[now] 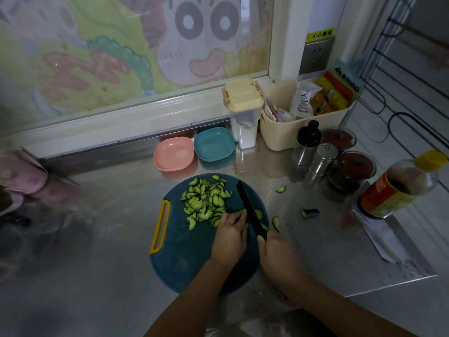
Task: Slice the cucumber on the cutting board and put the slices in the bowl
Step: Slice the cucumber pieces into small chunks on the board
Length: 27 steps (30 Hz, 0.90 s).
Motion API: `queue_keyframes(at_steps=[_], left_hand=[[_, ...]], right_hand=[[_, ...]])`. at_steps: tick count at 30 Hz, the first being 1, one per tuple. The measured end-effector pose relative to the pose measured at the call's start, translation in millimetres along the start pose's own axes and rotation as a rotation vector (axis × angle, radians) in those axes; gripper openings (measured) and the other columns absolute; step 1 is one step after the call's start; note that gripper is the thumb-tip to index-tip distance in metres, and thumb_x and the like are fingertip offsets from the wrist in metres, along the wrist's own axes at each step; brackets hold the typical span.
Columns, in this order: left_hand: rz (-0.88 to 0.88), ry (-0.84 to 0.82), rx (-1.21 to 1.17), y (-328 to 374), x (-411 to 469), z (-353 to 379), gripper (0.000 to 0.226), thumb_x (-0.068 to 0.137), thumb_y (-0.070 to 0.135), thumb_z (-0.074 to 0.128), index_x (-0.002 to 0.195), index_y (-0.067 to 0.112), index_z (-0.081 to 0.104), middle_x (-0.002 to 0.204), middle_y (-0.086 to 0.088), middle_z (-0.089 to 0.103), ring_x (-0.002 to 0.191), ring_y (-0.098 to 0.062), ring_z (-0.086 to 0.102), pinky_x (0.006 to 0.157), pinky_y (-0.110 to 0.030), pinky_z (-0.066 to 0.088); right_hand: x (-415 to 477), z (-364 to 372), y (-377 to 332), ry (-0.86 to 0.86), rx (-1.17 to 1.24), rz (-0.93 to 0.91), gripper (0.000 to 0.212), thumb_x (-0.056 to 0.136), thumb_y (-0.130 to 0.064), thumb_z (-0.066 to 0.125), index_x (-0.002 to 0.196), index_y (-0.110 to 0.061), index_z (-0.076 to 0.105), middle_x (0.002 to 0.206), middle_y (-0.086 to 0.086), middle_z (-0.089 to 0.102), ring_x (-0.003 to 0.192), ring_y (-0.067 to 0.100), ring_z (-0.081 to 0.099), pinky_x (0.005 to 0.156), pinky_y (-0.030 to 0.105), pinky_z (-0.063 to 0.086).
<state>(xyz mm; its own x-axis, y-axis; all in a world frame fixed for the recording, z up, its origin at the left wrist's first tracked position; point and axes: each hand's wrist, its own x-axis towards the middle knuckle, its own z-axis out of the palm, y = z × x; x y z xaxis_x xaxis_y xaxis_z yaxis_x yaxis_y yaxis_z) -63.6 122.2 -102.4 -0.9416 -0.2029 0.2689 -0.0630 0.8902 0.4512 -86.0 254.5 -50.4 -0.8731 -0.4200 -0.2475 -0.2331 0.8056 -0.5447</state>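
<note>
A round dark-blue cutting board [184, 261] with a yellow handle lies on the steel counter. A heap of half-moon cucumber slices [206, 200] covers its far part. My right hand [277, 256] grips the handle of a black knife [250, 210], whose blade points away across the board. My left hand [230, 235] rests just left of the blade, fingers curled on the last bit of cucumber, which is mostly hidden. A pink bowl [173, 154] and a teal bowl [213, 144] stand empty behind the board.
Stray cucumber pieces lie on the counter: a slice [280, 189], an end stub [309, 213], another slice [275, 223] at the board's right edge. Shakers [320, 164], jars, a sauce bottle [398, 188], a cream basket [303, 120] and a lidded container [243, 113] crowd the back right.
</note>
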Motion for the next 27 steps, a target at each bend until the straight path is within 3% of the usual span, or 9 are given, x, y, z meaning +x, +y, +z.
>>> queue_keyframes(at_steps=[2,4,5,7,8,11,17,24,27], left_hand=[[0.001,0.002,0.004,-0.6,-0.2,1.1,0.034,0.083,0.009,0.053,0.112,-0.003,0.065,0.098,-0.01,0.067,0.086,-0.018,0.042,0.074,-0.022,0.04],[-0.004,0.003,0.003,-1.1,-0.7,1.2,0.036,0.087,0.014,0.046,0.114,-0.002,0.064,0.099,-0.01,0.067,0.088,-0.018,0.043,0.076,-0.023,0.042],[-0.01,0.005,0.0,-0.7,-1.0,0.6,0.039,0.089,0.018,0.042,0.115,-0.001,0.064,0.1,-0.009,0.067,0.089,-0.018,0.044,0.077,-0.024,0.042],[-0.017,0.01,-0.01,0.2,-1.1,-0.7,0.042,0.089,0.021,0.04,0.115,-0.001,0.064,0.1,-0.009,0.067,0.091,-0.017,0.044,0.08,-0.023,0.041],[-0.018,0.014,-0.018,0.6,-1.0,-1.1,0.041,0.089,0.022,0.04,0.114,0.0,0.064,0.101,-0.009,0.067,0.091,-0.016,0.043,0.08,-0.022,0.041],[-0.03,0.022,-0.041,1.3,-2.0,-1.8,0.041,0.089,0.023,0.042,0.114,0.0,0.065,0.103,-0.009,0.068,0.091,-0.015,0.044,0.082,-0.021,0.039],[-0.04,0.03,-0.067,-1.0,-2.9,-0.8,0.034,0.083,0.015,0.058,0.113,0.001,0.066,0.107,-0.008,0.069,0.086,-0.013,0.043,0.078,-0.019,0.041],[-0.037,0.034,-0.059,-1.3,-2.1,0.1,0.039,0.086,0.022,0.048,0.111,-0.002,0.065,0.105,-0.011,0.07,0.085,-0.013,0.042,0.079,-0.02,0.04],[-0.049,0.028,-0.07,-1.6,-2.7,0.5,0.035,0.081,0.014,0.06,0.111,-0.002,0.066,0.105,-0.011,0.07,0.087,-0.013,0.044,0.08,-0.019,0.039]], right_hand=[[1.4,1.5,-4.3,0.03,-0.082,-0.003,0.027,0.1,-0.029,0.037,0.098,-0.009,0.054,0.071,-0.006,0.046,0.051,-0.001,0.032,0.043,0.015,0.025],[-0.2,-0.6,-10.7,0.069,-0.146,-0.011,0.02,0.087,-0.027,0.063,0.073,-0.013,0.059,0.057,-0.006,0.054,0.04,0.0,0.04,0.041,0.014,0.023],[-0.4,0.2,-9.8,0.097,-0.181,-0.016,0.02,0.083,-0.025,0.066,0.067,-0.015,0.06,0.051,-0.005,0.056,0.04,0.001,0.046,0.042,0.012,0.025],[3.0,11.3,1.3,0.082,-0.101,-0.003,0.022,0.096,-0.022,0.046,0.086,-0.012,0.062,0.072,0.002,0.066,0.063,0.007,0.06,0.056,0.01,0.031],[4.6,17.7,5.3,0.045,-0.012,0.006,0.029,0.1,-0.025,0.034,0.099,-0.009,0.059,0.086,0.008,0.067,0.076,0.014,0.062,0.063,0.016,0.037],[4.2,21.6,8.7,0.044,0.123,0.032,0.035,0.101,-0.027,0.029,0.112,-0.005,0.054,0.1,0.013,0.064,0.088,0.022,0.06,0.072,0.023,0.039],[-2.0,14.8,10.2,0.051,0.156,0.025,0.035,0.102,-0.028,0.029,0.107,-0.004,0.054,0.089,0.005,0.059,0.074,0.013,0.051,0.051,0.016,0.031],[-10.2,2.2,4.1,0.062,0.236,-0.003,0.034,0.101,-0.027,0.03,0.117,-0.004,0.051,0.099,0.011,0.064,0.085,0.021,0.06,0.066,0.025,0.041],[-13.3,-0.7,4.3,0.042,0.245,-0.009,0.034,0.101,-0.027,0.03,0.115,-0.004,0.05,0.091,0.008,0.062,0.076,0.02,0.058,0.058,0.024,0.039]])
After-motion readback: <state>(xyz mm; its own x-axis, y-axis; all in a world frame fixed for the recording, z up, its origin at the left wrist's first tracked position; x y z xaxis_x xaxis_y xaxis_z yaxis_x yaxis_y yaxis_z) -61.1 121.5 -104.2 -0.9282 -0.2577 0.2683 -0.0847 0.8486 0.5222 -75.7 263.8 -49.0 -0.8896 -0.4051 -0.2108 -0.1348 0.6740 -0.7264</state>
